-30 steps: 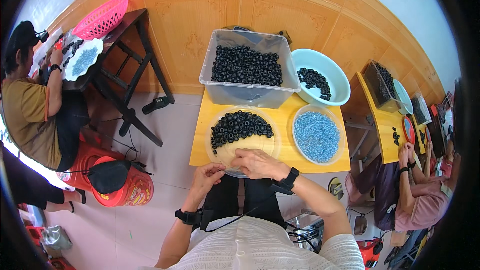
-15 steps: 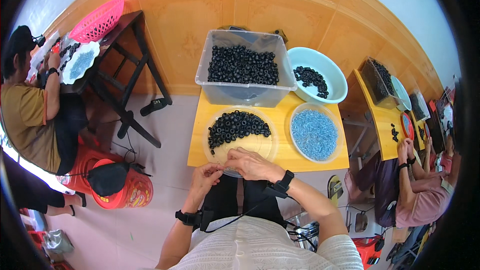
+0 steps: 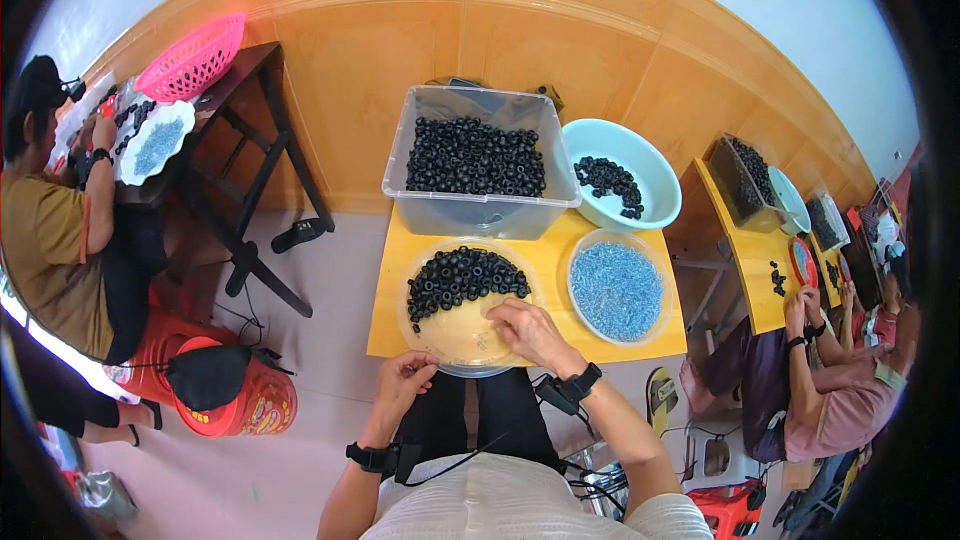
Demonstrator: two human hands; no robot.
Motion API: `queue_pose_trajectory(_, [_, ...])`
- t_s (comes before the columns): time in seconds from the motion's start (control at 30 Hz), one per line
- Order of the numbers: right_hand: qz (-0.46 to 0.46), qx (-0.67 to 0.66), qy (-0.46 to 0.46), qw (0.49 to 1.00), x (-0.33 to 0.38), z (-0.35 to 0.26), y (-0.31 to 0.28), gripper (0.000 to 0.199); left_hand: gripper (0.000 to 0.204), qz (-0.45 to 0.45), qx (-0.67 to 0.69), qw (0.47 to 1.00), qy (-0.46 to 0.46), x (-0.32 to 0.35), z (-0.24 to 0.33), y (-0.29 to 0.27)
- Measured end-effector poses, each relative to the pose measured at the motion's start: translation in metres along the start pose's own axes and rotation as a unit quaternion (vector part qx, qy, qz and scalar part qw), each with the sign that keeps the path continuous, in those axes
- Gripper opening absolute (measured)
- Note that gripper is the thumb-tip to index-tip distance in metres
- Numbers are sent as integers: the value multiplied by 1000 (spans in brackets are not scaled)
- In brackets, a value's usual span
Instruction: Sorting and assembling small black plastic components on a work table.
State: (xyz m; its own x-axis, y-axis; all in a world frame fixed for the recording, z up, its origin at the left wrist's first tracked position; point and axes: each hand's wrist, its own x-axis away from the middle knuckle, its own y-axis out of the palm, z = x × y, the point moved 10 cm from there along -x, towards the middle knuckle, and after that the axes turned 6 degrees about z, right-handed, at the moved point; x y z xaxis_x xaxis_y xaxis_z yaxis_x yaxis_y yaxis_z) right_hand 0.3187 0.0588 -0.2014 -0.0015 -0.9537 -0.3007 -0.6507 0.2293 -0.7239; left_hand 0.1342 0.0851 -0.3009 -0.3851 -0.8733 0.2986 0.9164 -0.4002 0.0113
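A round clear plastic tray sits at the table's front edge, its far half heaped with black ring-shaped parts. My left hand is at the tray's near left rim, thumb and fingers pinched together; whatever they hold is too small to make out. Over the tray's right side is my right hand, fingers curled and closed, their tips partly hidden. A few tiny pale pieces lie on the tray floor beside it. To the right stands a second round tray full of small light-blue pieces.
Behind the trays stand a clear bin of black rings and a pale blue basin holding more of them. The yellow table backs onto a wood-panelled wall. One person works at a dark table on the left, others on the right.
My hands were together at the tray's near edge and are now apart. The right hand has moved right over the tray; the left stays near the rim. The whole view has shifted slightly.
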Motion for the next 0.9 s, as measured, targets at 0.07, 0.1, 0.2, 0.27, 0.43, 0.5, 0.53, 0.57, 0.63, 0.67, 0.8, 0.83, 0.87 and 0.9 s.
queue_pose_trajectory(0.07, [43, 10, 55, 997, 5, 16, -9, 20, 12, 0, 3, 1000, -6, 2, 1, 1])
queue_pose_trajectory(0.1, [46, 11, 58, 997, 8, 16, -8, 20, 11, 3, 8, 1000, -13, 3, 0, 1])
queue_pose_trajectory(0.2, [51, 22, 60, 997, 12, 12, -3, 20, 11, 1, -4, 1000, -16, 3, -2, 0])
queue_pose_trajectory(0.27, [15, 28, 14, 999, 11, -1, 8, 21, 11, 0, -3, 1000, -17, 3, 1, 2])
queue_pose_trajectory(0.43, [-4, 54, -73, 996, 4, -16, 22, 15, 11, 6, -4, 1000, -14, 4, 4, 1])
queue_pose_trajectory(0.5, [-18, 72, -86, 993, 3, -20, 28, 12, 11, 6, -5, 1000, -9, 4, 4, 0])
queue_pose_trajectory(0.53, [4, 68, -78, 995, 3, -20, 26, 9, 11, 6, -5, 1000, -9, 4, 1, 0])
queue_pose_trajectory(0.57, [26, 64, -69, 995, 2, -20, 23, 7, 11, 3, 0, 1000, -9, 3, -2, -1])
queue_pose_trajectory(0.63, [58, 63, -20, 996, -2, -5, 21, 7, 11, -2, 4, 1000, -11, 3, -2, 1])
queue_pose_trajectory(0.67, [89, 62, 30, 994, -2, 7, 16, 7, 11, 3, -1, 1000, -9, 5, 2, 1])
queue_pose_trajectory(0.8, [91, 16, 72, 993, -5, 21, 13, 13, 11, -1, -9, 1000, -25, 4, -3, 0])
queue_pose_trajectory(0.83, [60, 4, 81, 995, -4, 23, 17, 17, 11, -1, -8, 1000, -25, 4, -4, 0])
queue_pose_trajectory(0.87, [29, -9, 89, 996, -4, 26, 20, 22, 11, -2, -8, 1000, -20, 3, -5, 0])
queue_pose_trajectory(0.9, [27, -9, 89, 996, -4, 26, 18, 22, 12, -3, -7, 1000, -15, 3, -5, 0])
